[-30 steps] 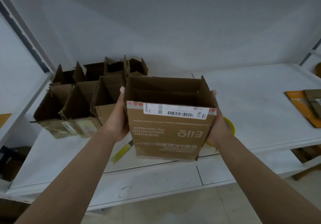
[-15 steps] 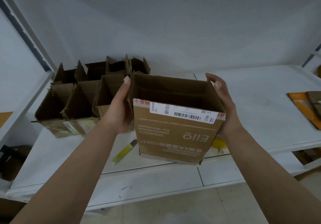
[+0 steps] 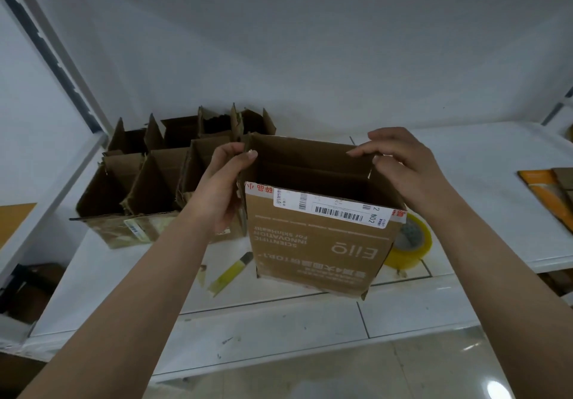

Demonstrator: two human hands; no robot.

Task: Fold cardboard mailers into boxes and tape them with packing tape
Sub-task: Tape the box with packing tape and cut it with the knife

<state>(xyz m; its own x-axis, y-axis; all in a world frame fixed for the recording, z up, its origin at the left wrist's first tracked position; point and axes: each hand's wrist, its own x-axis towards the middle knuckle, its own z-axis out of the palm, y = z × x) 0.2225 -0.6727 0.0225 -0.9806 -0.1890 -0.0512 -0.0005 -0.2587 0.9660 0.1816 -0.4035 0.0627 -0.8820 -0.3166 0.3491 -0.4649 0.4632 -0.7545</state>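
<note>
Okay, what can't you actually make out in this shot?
Head view only:
- Bottom of the held box: faces away, so taping is unknown.
- Tape roll: partly behind the box.
- Barcode label: print too small.
- Orange packet: cut off by the right edge.
- Rear boxes: insides too dark.

This looks like a packing or stockroom corner, not a home. A white metal shelving unit (image 3: 483,181) with slotted uprights (image 3: 59,67) serves as the work surface against a bare white wall. A cluster of opened cardboard boxes (image 3: 148,181) stands at the back left, a yellow roll of packing tape (image 3: 412,246) and a yellow utility knife (image 3: 231,271) lie nearby, and flattened mailers (image 3: 548,194) sit stacked at the right. A barcoded shipping label (image 3: 331,209) marks one carton.
</note>
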